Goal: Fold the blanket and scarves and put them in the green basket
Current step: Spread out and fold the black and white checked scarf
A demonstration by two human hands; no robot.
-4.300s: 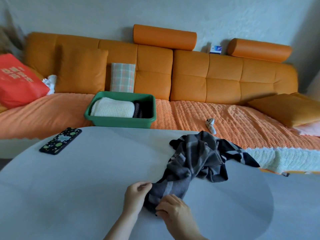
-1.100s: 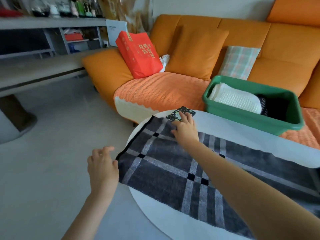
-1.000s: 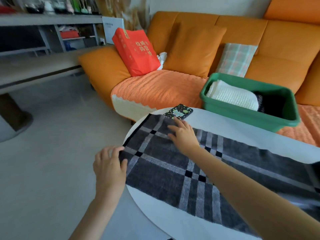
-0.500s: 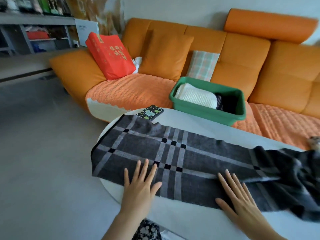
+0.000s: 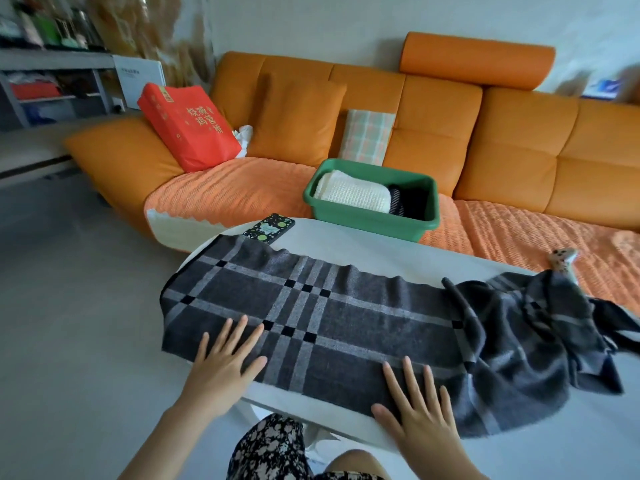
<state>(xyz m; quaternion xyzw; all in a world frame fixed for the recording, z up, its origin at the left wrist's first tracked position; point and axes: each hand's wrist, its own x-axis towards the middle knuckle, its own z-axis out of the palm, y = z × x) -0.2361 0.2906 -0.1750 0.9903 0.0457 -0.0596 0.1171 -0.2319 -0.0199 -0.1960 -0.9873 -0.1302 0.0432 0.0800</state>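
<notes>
Grey scarf (image 5: 346,317) stretches left-right along the table (image 5: 381,259).

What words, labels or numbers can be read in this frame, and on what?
Red bag: large gold Chinese characters, too blurred to quote reliably.
White box at upper left: one small printed line, too small to read.
Blue-and-white item at far right: blurred, unreadable.

You spread the scarf (image 5: 329,327) out of its bunched heap into a flat strip across the table (image 5: 381,251); your left hand (image 5: 221,365) and right hand (image 5: 419,410) left its end and settled flat, fingers straight, on its near edge.
</notes>
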